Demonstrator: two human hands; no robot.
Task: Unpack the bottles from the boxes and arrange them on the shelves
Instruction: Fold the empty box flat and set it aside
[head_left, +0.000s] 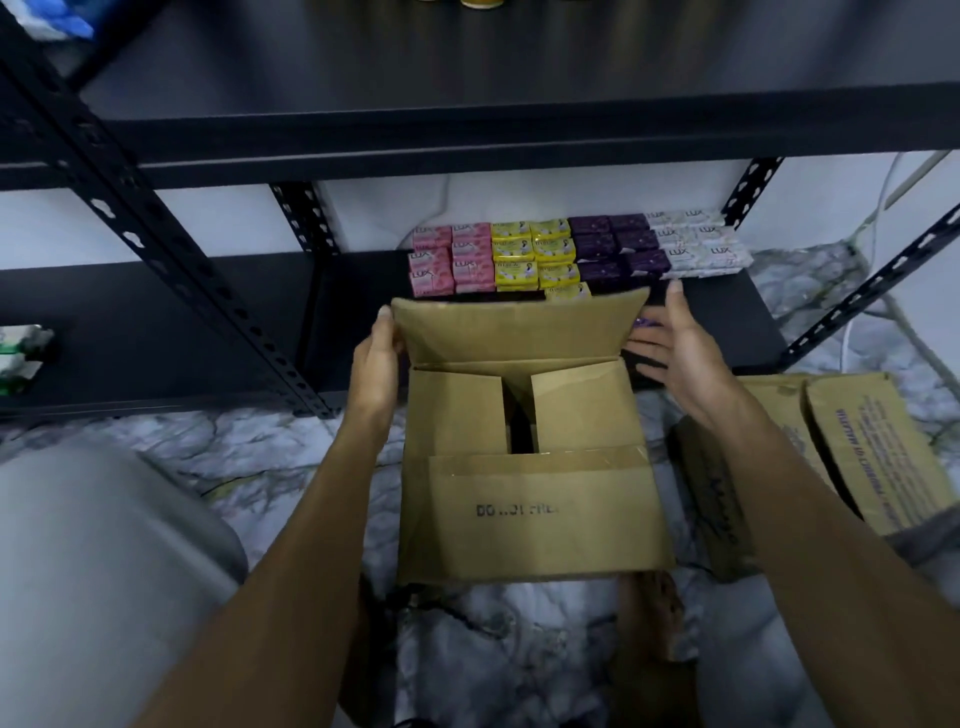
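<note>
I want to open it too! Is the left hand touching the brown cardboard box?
Touching. The head view shows the left hand gripping the raised far flap of the brown cardboard box.

"LUX" is printed on the pink soap packs (451, 260) and on the white soap packs (698, 244). The cardboard box (540, 514) has a faint stamp on its front flap, "DO ..OT FRE..", only partly readable. The second box (878, 452) shows blurred print ending in "MALAYSIA". The script on the yellow packs (535, 249) cannot be read.

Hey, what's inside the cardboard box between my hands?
Two inner flaps lie folded over the cardboard box, a dark gap between them. Anything beneath is covered, so the contents cannot be seen.
</note>
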